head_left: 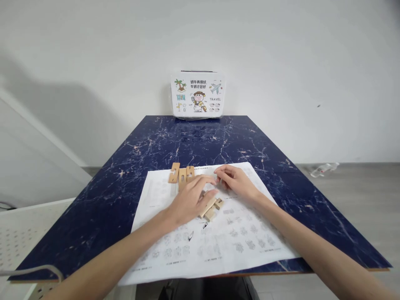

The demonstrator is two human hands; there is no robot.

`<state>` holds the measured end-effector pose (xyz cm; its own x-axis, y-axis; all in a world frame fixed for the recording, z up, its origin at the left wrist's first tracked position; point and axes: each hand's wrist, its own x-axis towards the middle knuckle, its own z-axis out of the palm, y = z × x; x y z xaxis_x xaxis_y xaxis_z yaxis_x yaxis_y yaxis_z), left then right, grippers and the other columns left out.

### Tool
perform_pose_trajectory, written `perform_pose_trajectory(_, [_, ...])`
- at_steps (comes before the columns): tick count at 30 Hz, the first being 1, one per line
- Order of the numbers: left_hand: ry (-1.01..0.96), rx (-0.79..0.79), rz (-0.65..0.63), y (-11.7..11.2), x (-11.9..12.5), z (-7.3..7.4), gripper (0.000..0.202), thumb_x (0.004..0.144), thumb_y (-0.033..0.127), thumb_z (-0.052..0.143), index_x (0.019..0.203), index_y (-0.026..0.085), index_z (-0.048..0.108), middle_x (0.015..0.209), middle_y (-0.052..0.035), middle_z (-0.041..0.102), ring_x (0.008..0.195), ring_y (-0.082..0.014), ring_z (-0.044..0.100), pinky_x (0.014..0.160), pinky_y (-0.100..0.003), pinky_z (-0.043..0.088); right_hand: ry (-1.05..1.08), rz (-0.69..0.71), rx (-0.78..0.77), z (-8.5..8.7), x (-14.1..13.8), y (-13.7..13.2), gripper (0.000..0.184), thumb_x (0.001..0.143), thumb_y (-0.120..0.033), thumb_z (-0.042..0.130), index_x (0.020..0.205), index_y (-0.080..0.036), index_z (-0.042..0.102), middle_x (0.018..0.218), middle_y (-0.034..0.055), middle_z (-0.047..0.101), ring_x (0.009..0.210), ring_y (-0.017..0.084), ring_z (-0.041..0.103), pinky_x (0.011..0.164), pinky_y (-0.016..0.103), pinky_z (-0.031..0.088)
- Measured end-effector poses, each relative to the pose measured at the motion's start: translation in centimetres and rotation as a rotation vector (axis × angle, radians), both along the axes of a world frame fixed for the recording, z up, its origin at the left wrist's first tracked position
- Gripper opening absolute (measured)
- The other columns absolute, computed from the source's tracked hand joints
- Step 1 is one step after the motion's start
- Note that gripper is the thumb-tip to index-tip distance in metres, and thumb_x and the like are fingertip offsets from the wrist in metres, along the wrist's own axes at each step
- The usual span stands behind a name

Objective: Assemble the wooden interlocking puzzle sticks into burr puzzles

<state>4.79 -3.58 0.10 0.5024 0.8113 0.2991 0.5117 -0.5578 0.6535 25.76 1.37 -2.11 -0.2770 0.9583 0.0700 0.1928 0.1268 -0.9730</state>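
Note:
My left hand (191, 199) reaches over several light wooden puzzle pieces, its thumb and fingers apart in a loose curve. Beneath its thumb lies a small cluster of wooden bars (210, 213), one printed with a 3; the hand partly covers it, and I cannot tell whether it touches. Just beyond the fingers are flat slotted wooden pieces (174, 173), one marked 1. To the right, my right hand (235, 180) hovers or rests over the paper sheet (250, 246) with its fingers curled in toward the thumb. Whatever is between those fingertips, if anything, is hidden.
The printed sheet covers the near part of a blue marbled table (200, 141). Two small dark marks or slivers (191, 236) lie on the paper. A white cartoon-printed box (197, 95) stands at the far edge against the wall. Clear plastic (325, 168) lies on the floor at right.

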Motion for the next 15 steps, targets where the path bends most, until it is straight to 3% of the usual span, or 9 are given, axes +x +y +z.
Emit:
perform_pose_trajectory(7, [0.135,0.139,0.255,2.7,-2.0,-1.1,0.037,0.110,0.032,0.028,0.104,0.022,0.063,0.103,-0.0057,0.074,0.103,-0.0250,0.067,0.097,-0.043,0.048,-0.069,0.085,0.057,0.4,-0.1,-0.7,0.032,0.096,-0.052,0.060,0.096,-0.021,0.064,0.080,0.0035,0.068,0.058,0.014,0.054,0.056,0.030,0.041])
perform_pose_trajectory(12, [0.189,0.191,0.381,3.9,-3.1,-1.5,0.032,0.108,0.028,0.031,0.095,0.023,0.060,0.094,-0.0056,0.073,0.095,-0.0265,0.067,0.090,-0.043,0.048,-0.126,0.190,0.140,1.3,0.1,-1.4,0.026,0.097,-0.049,0.062,0.096,-0.023,0.067,0.094,0.0061,0.070,0.070,0.017,0.058,0.063,0.032,0.047])
perform_pose_trajectory(15, [0.211,0.222,0.443,4.1,-3.6,-1.2,0.023,0.104,0.027,0.040,0.093,0.023,0.060,0.088,-0.0051,0.072,0.091,-0.0277,0.067,0.094,-0.046,0.045,-0.160,0.303,0.228,1.9,0.5,-1.5,0.024,0.092,-0.047,0.071,0.103,-0.026,0.068,0.108,0.0062,0.070,0.083,0.019,0.060,0.072,0.034,0.049])
